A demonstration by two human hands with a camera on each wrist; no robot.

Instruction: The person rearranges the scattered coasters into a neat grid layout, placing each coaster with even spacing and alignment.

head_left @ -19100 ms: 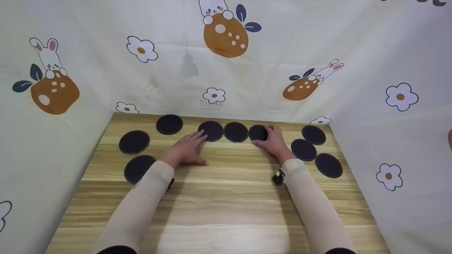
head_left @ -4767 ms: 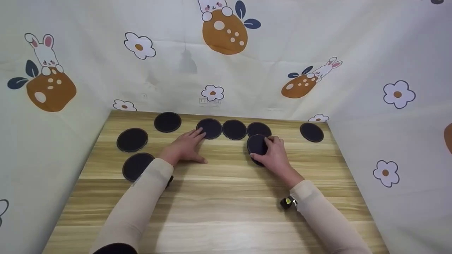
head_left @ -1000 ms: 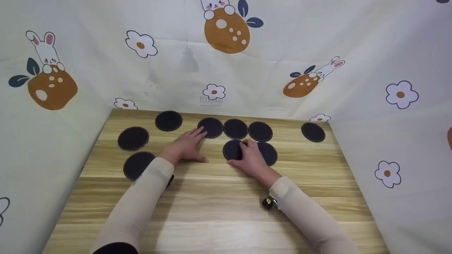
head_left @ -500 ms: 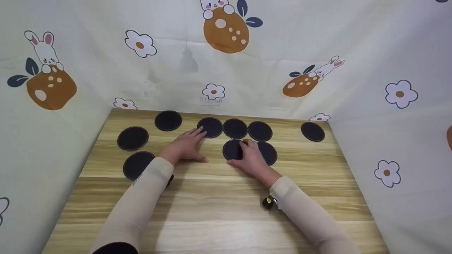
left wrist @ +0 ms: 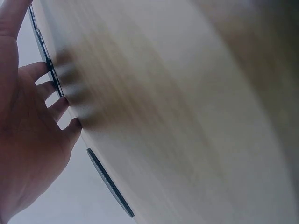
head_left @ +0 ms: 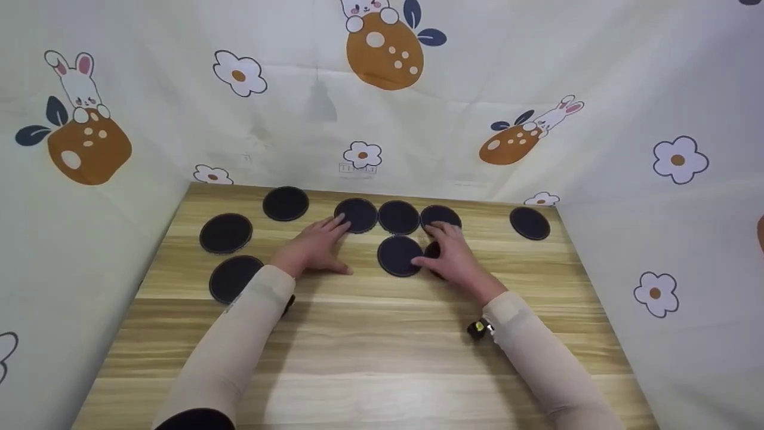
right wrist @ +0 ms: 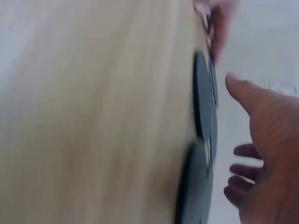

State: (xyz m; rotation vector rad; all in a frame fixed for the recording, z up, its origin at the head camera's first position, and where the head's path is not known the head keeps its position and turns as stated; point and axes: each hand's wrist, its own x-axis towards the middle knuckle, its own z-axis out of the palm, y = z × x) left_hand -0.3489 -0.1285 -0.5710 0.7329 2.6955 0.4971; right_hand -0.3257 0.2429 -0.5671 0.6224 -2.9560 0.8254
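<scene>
Three black round coasters form a back row: a left one, a middle one and a right one. My left hand lies with fingers spread, its fingertips on the left coaster's edge. In front of the row is a front coaster, and beside it another coaster mostly hidden by my right hand. That hand hovers over the pair, fingers apart and holding nothing. In the right wrist view, a gap shows between the right hand and the coasters.
Toward the left of the wooden table are a far coaster, a side coaster and a near coaster partly under the left sleeve. A lone coaster sits back right. Printed cloth encloses the table's back and sides.
Two coasters from the right-hand group now lie before the back row. Since half a second ago, my right hand has let go of the front coaster and moved right; my left hand has stayed put.
</scene>
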